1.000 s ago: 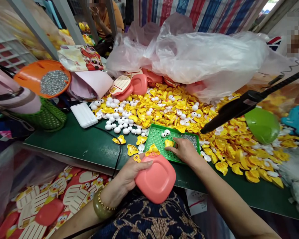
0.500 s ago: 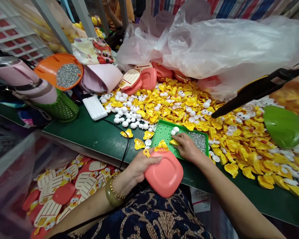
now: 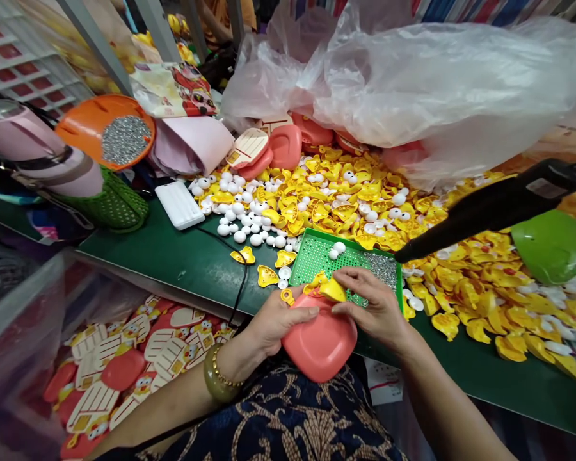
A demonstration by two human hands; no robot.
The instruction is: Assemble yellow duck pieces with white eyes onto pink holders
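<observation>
My left hand (image 3: 276,320) grips a coral-red rounded plastic piece (image 3: 319,342) by its left edge, thumb on top. A yellow plastic part with a small ring (image 3: 287,296) sits at the piece's upper edge. Between thumb and fingers my right hand (image 3: 372,304) pinches a yellow plastic shell (image 3: 333,290), held right at that upper edge; whether the two touch is unclear. Behind the hands lies a green perforated tray (image 3: 312,253) with small silver screws (image 3: 384,269) and a few white eyeballs (image 3: 337,250) in it.
A black tool (image 3: 489,208), likely an electric screwdriver, hangs at right. Yellow shells (image 3: 360,198) and white balls (image 3: 240,218) cover the green table (image 3: 187,259). An orange bowl (image 3: 79,128) of screws and a white power bank (image 3: 178,206) lie left; finished-looking pieces (image 3: 125,368) fill a bag below.
My right hand has moved from the tray toward me, bringing the yellow shell to the red piece's upper edge. The black tool appears lower and larger in view.
</observation>
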